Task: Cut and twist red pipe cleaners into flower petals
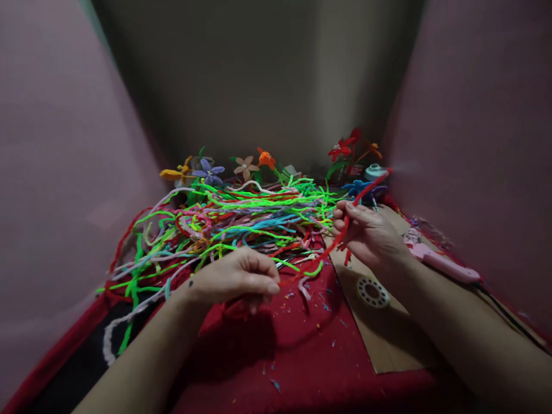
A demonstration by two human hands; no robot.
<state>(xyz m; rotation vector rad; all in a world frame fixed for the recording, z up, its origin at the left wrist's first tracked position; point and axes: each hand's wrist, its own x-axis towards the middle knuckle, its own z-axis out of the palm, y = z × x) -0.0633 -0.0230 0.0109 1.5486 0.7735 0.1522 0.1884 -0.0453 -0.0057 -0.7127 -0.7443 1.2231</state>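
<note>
A red fuzzy stem stretches slantwise between my two hands, its far end rising past the right one. My left hand pinches its lower end above the red cloth, and a red loop hangs partly hidden under those fingers. Higher up, my right hand grips the stem between thumb and forefinger, with short red ends showing below the palm. Behind the hands lies a big tangled pile of coloured fuzzy stems, mostly green, pink, red and blue.
Fuzzy flowers, including a purple one and a red one, stand at the back. On the right are cardboard, a white ring with holes and a pink glue gun. Scraps dot the red cloth.
</note>
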